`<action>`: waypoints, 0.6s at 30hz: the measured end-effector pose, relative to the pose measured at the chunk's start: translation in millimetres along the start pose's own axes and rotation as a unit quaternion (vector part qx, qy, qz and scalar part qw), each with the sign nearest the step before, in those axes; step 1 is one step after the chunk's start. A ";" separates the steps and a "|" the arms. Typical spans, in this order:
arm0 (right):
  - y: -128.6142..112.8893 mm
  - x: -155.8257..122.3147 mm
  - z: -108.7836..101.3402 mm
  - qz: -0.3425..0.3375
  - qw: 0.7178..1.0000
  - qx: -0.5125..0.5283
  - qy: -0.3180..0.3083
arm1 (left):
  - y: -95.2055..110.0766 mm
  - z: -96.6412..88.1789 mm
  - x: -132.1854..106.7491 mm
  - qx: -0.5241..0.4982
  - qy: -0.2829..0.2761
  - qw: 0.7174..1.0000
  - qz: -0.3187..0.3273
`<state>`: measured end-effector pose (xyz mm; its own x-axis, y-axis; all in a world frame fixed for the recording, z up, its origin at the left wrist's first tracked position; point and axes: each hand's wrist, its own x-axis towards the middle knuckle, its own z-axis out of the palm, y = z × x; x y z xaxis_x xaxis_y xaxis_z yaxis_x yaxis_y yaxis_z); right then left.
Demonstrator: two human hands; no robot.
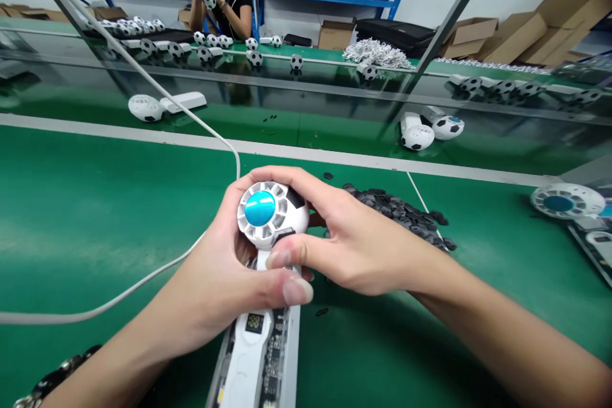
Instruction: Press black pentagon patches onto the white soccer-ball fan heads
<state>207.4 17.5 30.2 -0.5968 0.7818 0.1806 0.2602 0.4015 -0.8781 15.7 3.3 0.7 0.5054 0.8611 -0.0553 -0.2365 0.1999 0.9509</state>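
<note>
My left hand (224, 271) wraps the neck of a handheld fan with a soccer-ball pattern (282, 210), its thumb lying across the white handle. My right hand (349, 252) cups the round head from the right, with fingers over its top and thumb below the blue hub (260, 208). White vented fins ring that hub. Below my hands, an open white handle casing (246, 357) shows a circuit board and small display. My fingers hide the joint between head and handle.
Black small parts (396, 215) lie heaped on the green bench (95, 204) to the right. A white cable (157, 290) crosses it at left. A fan head (567, 201) sits at right. Beyond a transparent panel (306, 83), a co-worker (222, 3) holds a ball-patterned fan among finished fans.
</note>
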 end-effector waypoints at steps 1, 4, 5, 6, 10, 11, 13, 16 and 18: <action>-0.7 -0.9 0.3 -0.018 1.000 -0.025 -0.003 | 0.7 1.4 -1.0 0.008 0.017 1.000 -0.003; -1.3 -3.4 0.6 -0.072 0.993 -0.097 -0.017 | 3.6 5.1 -3.3 0.033 0.032 0.999 -0.001; -0.7 -3.9 0.5 -0.082 0.990 -0.114 -0.023 | 4.5 5.7 -3.7 0.039 0.026 0.999 0.005; 0.2 -4.2 0.2 -0.088 0.988 -0.126 -0.027 | 5.3 6.0 -3.9 0.044 0.018 0.999 0.011; 6.2 -3.0 -1.8 -0.089 0.985 -0.146 -0.038 | 6.3 5.3 -3.7 0.062 -0.003 0.998 0.009; 8.1 -2.2 -2.4 -0.096 0.984 -0.144 -0.037 | 5.8 4.9 -3.3 0.067 -0.007 0.998 0.011; 12.2 0.2 -3.3 -0.112 0.984 -0.138 -0.027 | 4.1 3.3 -2.1 0.083 -0.006 0.996 0.023; 16.1 3.4 -1.3 -0.137 0.983 -0.122 -0.008 | 1.0 -0.8 0.8 0.094 -0.009 0.994 0.045; 14.5 3.3 4.9 -0.118 0.990 -0.066 0.030 | 0.7 -3.3 2.9 0.091 0.015 0.994 0.059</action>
<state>205.5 23.6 15.9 -0.6082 0.6836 0.4035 0.2178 0.6324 -0.7434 14.3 7.5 0.2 0.4572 0.8877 0.0535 -0.1364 0.0106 0.9906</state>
